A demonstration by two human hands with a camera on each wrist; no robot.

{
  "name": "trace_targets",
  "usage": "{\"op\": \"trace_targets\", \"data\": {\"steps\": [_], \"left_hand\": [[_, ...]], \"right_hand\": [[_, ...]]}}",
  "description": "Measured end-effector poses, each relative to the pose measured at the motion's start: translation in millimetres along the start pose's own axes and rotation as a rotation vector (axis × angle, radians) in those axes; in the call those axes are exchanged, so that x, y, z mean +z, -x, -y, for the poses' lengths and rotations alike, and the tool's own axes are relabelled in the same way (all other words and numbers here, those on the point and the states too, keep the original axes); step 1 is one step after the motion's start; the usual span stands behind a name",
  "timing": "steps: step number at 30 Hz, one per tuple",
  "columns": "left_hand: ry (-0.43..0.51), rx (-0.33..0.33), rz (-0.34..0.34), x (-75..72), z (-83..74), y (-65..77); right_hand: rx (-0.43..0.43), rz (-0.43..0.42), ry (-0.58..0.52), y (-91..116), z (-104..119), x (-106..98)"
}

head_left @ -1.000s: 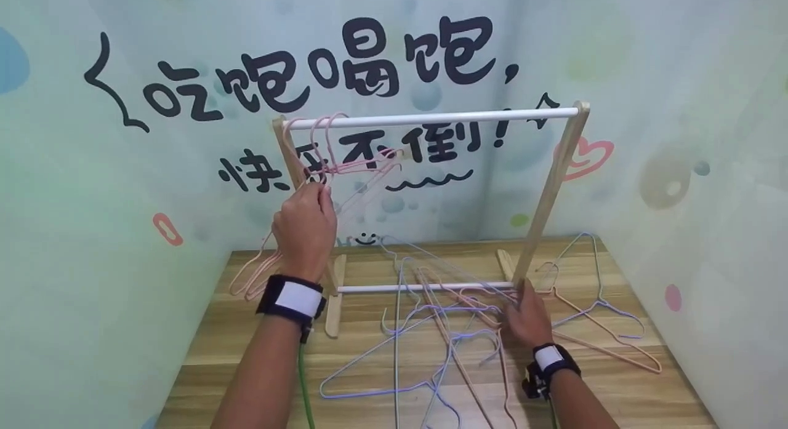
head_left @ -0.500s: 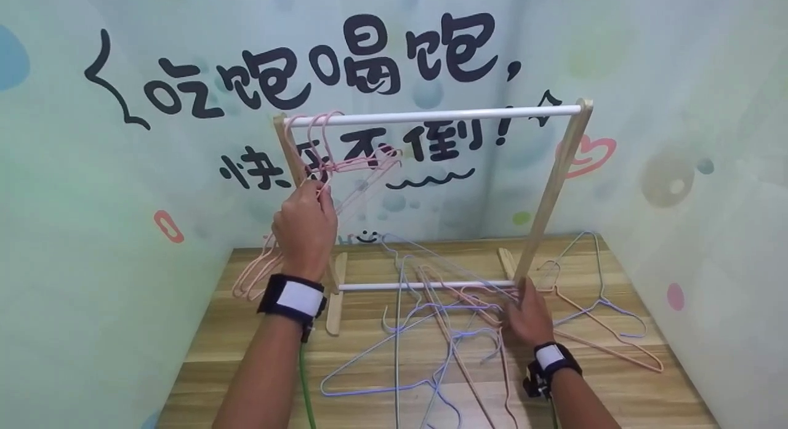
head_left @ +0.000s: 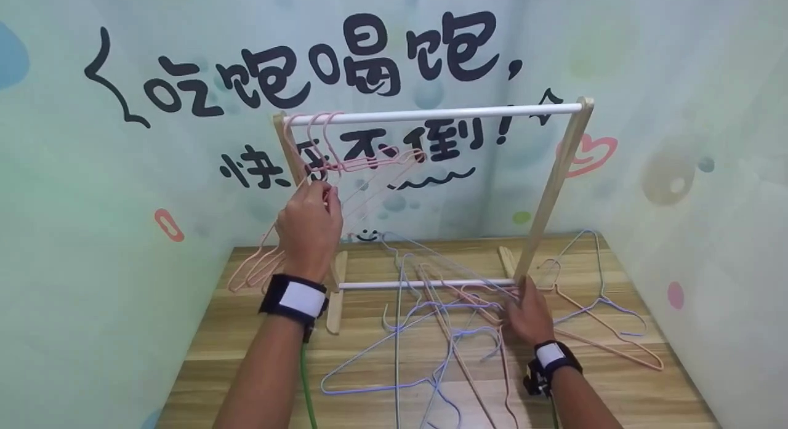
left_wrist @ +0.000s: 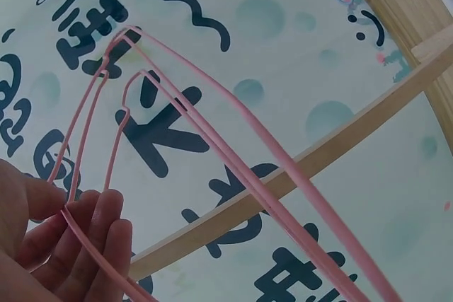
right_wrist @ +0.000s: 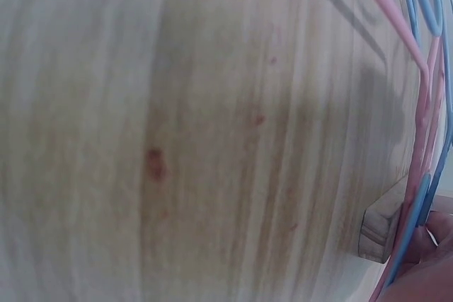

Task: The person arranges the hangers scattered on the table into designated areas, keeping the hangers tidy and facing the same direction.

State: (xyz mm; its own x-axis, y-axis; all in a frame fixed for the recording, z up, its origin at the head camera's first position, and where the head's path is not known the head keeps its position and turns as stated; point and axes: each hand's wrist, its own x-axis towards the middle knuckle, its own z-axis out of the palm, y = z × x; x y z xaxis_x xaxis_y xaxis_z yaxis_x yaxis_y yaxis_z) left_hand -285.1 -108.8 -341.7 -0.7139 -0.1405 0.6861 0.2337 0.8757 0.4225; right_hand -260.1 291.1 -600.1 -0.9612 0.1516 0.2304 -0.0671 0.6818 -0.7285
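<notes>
Several pink wire hangers (left_wrist: 304, 183) hang by their hooks at the left end of the rack's white top bar (head_left: 431, 115). My left hand (head_left: 309, 232) is just below those hooks. In the left wrist view, its thumb and fingers pinch one pink wire (left_wrist: 92, 250); the other hangers spread beside it. My right hand (head_left: 530, 315) grips the foot of the rack's right wooden post (head_left: 551, 195), low by the table. Pink and blue hanger wires run close past its fingers (right_wrist: 425, 274) in the right wrist view, where most of that hand is out of frame.
Blue hangers (head_left: 369, 392) and pinkish ones lie tangled on the wooden table (head_left: 246, 355), in front of and under the rack's lower bar (head_left: 375, 285). More hangers (head_left: 609, 355) lie right of the post. Printed walls stand behind and at both sides.
My left hand has shifted slightly right, still pinching the pink hanger. The pink hangers' far ends have swung right and their near ends have spread apart. My right hand stays on the post.
</notes>
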Motion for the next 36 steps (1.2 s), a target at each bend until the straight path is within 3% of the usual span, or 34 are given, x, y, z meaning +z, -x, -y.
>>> {"op": "trace_targets", "data": {"steps": [11,21,24,27,32,36], "left_hand": [[-0.004,0.029,0.003,-2.8,4.2,6.0],[-0.011,0.090,-0.070,-5.9,6.8,4.6],[-0.001,0.133,-0.112,-7.1,5.9,7.0],[0.052,0.233,-0.163,-9.5,4.3,10.7],[0.153,0.446,-0.144,-4.2,9.2,40.1],[0.187,0.504,-0.056,15.1,23.2,76.5]], "right_hand": [[0.013,0.015,-0.014,4.2,-3.1,3.5],[-0.008,-0.006,-0.009,-1.4,0.0,0.3],[0.012,0.009,-0.003,-0.4,-1.5,-0.2],[0.016,0.014,-0.004,-4.6,-0.1,-2.1],[0.008,0.005,-0.011,-4.6,0.3,-0.5],[0.010,0.000,-0.013,-2.3,-0.3,0.1]]}}
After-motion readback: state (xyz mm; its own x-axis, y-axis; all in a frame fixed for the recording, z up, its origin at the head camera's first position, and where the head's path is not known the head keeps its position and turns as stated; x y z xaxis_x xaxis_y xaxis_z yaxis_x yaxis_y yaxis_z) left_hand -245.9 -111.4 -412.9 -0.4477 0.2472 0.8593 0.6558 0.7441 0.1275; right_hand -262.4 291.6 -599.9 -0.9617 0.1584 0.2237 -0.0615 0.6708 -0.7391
